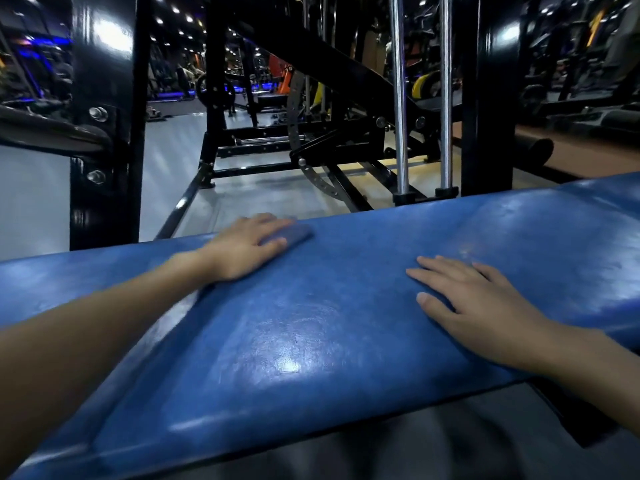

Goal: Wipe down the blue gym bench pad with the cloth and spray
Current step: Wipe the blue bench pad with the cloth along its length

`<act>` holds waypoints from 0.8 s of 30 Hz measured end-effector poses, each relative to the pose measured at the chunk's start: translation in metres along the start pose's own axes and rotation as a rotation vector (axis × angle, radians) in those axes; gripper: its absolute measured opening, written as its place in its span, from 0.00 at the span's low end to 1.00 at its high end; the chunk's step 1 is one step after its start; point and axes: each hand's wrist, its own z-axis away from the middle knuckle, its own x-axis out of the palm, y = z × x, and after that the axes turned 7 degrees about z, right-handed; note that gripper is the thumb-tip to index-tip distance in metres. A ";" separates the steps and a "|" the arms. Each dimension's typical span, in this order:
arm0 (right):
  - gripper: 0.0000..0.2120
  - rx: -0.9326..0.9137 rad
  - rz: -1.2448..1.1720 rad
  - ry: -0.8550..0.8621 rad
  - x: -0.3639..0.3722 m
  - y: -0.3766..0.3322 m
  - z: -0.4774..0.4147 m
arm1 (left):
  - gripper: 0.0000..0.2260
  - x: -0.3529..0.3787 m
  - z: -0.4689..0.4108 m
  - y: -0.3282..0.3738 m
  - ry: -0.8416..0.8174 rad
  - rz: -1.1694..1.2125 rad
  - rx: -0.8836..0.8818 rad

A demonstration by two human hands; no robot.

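Here our left hand [242, 249] presses the cloth [294, 233] flat at ten o'clock on the pad [311, 323]. Our right hand [474, 303] rests open, holding nothing (no spray visible). Pressed only by fingertips, the cloth could bunch and miss patches.

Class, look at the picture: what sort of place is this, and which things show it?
Most likely a gym: a padded blue bench, black machine frames and chrome guide rods.

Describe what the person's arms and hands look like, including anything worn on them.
Both forearms are bare as far as the frame shows: no sleeves, cuffs or gloves are visible. The left hand and the right hand wear no rings, watch or wristbands that can be seen. The fingernails look short and plain. The left hand is slightly blurred, so fine detail there is hard to tell.
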 end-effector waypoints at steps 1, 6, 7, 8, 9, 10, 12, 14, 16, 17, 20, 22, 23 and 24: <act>0.24 0.006 -0.005 -0.001 0.000 0.000 0.000 | 0.28 -0.005 -0.008 -0.015 0.020 0.006 -0.109; 0.24 0.008 -0.009 0.012 0.001 -0.002 -0.002 | 0.23 -0.005 -0.004 -0.007 0.039 -0.036 -0.199; 0.24 0.007 -0.016 0.015 0.001 -0.001 -0.002 | 0.23 -0.003 0.004 0.006 0.040 -0.021 -0.150; 0.24 0.006 -0.021 0.020 0.001 -0.001 -0.002 | 0.23 -0.002 0.016 0.021 0.037 -0.012 -0.089; 0.24 0.005 -0.023 0.024 0.001 -0.001 -0.001 | 0.24 0.001 0.029 0.038 0.027 -0.021 -0.012; 0.24 0.003 -0.023 0.027 0.001 -0.002 -0.002 | 0.26 0.006 0.043 0.057 0.011 -0.041 0.082; 0.24 -0.002 -0.029 0.026 0.001 0.000 -0.003 | 0.26 0.016 0.077 0.098 -0.031 -0.066 0.303; 0.23 0.000 -0.048 0.040 0.000 0.002 -0.006 | 0.23 0.024 0.104 0.130 -0.062 -0.071 0.495; 0.23 0.004 -0.098 0.117 -0.005 0.004 -0.009 | 0.22 0.027 0.116 0.142 -0.052 -0.082 0.572; 0.23 0.007 -0.139 0.169 -0.007 0.002 -0.010 | 0.21 0.026 0.115 0.141 -0.050 -0.077 0.573; 0.23 -0.013 -0.211 0.210 -0.011 -0.008 -0.012 | 0.22 0.022 0.097 0.126 -0.087 -0.006 0.500; 0.26 -0.047 -0.139 0.147 -0.006 -0.016 -0.012 | 0.23 0.021 0.078 0.109 -0.075 0.006 0.401; 0.27 -0.059 -0.111 0.108 -0.002 -0.018 -0.011 | 0.24 0.019 0.067 0.096 -0.059 0.005 0.335; 0.26 -0.061 -0.100 0.075 0.002 -0.020 -0.011 | 0.25 0.016 0.054 0.079 -0.046 0.006 0.260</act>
